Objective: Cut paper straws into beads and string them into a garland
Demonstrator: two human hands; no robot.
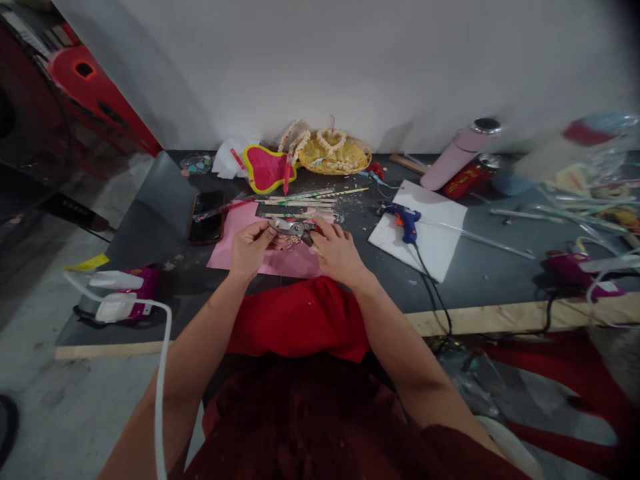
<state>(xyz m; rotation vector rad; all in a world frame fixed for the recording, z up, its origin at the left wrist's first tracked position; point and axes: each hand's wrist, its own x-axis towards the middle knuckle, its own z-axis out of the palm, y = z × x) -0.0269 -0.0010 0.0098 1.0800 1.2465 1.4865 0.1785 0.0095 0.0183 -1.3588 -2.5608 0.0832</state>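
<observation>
My right hand (339,251) is closed around the handles of a pair of pruning shears (296,228), whose metal jaws point left. At the tip of those jaws, my left hand (250,245) pinches with thumb and fingers; what it holds is too small to make out. Under both hands lies a sheet of pink paper (225,248), with small pale cut pieces (287,243) on it below the shears. Several thin patterned sticks (305,200) rest just beyond the hands.
A phone (207,219) lies left of the paper. Behind are a heart-shaped tray (270,170) and a yellow basket (345,160). To the right, a blue glue gun (407,221) rests on a white board (445,257), near a pink flask (457,155). Corded power strips (145,287) sit at the left.
</observation>
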